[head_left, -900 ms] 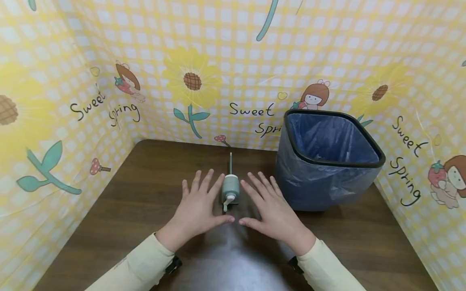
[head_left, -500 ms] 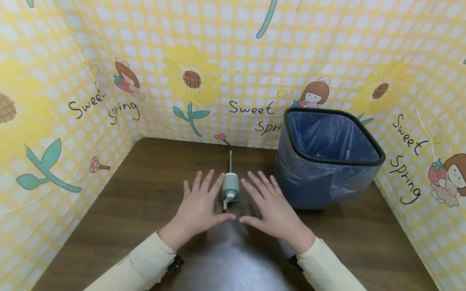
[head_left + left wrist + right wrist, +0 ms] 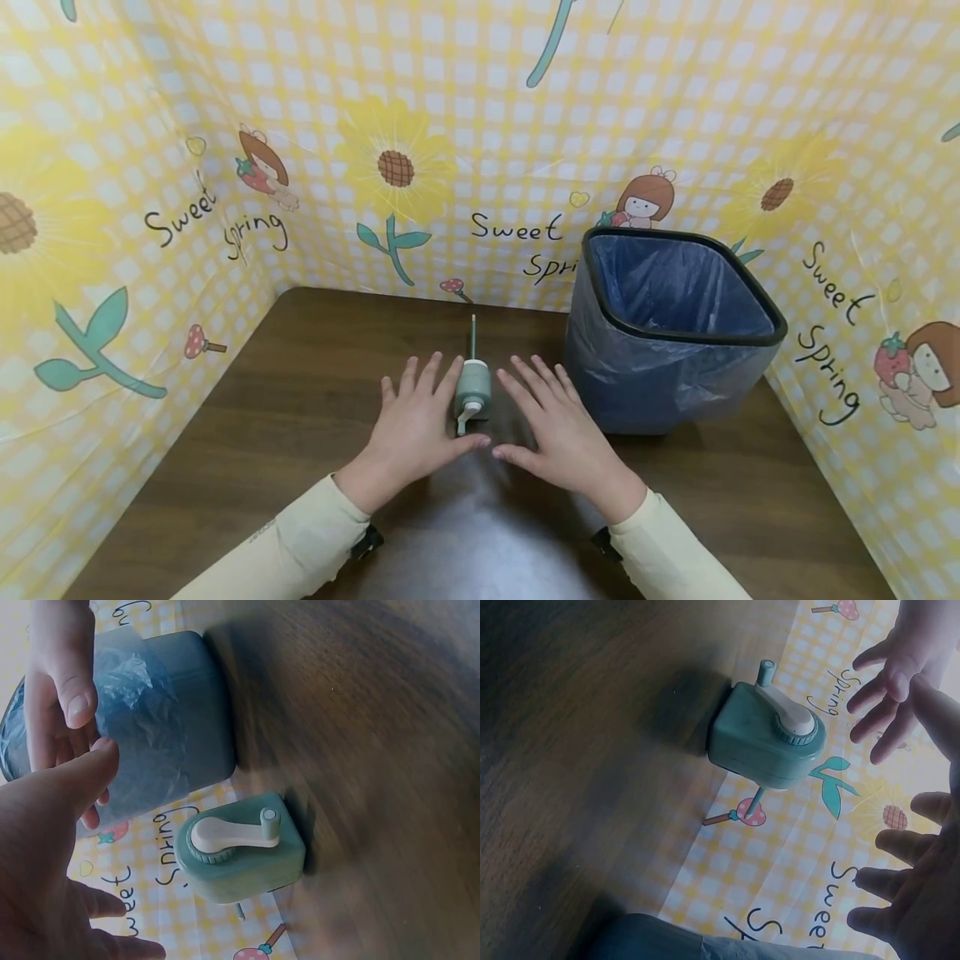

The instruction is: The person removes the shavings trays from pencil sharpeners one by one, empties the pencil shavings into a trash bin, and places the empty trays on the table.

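A green crank pencil sharpener (image 3: 473, 383) stands on the brown table between the two hands, its white crank handle (image 3: 232, 835) facing the person. From its far side sticks a thin green pencil (image 3: 473, 337). My left hand (image 3: 416, 417) hovers to the left of the sharpener with fingers spread, and my right hand (image 3: 558, 425) mirrors it on the right. Both thumbs point inward, their tips close together on the near side of the sharpener. Neither hand holds anything. The right wrist view shows the sharpener's green body (image 3: 761, 739) and crank from the other side.
A bin (image 3: 615, 387) with a black rim and a translucent bag lining stands on the table, right of the right hand. Yellow checked cloth (image 3: 510, 150) with flowers and lettering hangs behind and along both sides. Dark bands show at both wrists.
The left hand has shifted slightly to the right, bringing its thumb closer to the right thumb. The right hand, sharpener and bin stay where they were, apart from slight camera movement.
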Motion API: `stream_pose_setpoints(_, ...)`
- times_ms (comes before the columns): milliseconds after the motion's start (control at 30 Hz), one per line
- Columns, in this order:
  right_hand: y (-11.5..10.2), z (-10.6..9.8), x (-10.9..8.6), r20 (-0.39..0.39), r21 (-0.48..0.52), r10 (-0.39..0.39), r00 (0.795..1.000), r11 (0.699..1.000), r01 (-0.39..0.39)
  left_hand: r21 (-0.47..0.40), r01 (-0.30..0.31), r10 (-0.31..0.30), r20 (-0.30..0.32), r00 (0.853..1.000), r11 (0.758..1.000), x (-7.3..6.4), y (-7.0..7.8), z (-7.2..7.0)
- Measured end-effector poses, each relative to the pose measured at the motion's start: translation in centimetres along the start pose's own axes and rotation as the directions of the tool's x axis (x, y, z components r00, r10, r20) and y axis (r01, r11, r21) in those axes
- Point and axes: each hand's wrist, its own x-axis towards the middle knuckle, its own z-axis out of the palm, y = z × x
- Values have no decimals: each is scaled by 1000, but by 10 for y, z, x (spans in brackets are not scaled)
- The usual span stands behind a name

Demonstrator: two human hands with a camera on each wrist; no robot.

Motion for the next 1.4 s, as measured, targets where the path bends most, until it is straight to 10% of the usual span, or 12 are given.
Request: stream_pose_setpoints(1400, 5, 3, -2, -6, -14, 25, 1000, 1000, -25, -54, 60, -60, -4, 998, 997, 20, 6, 9)
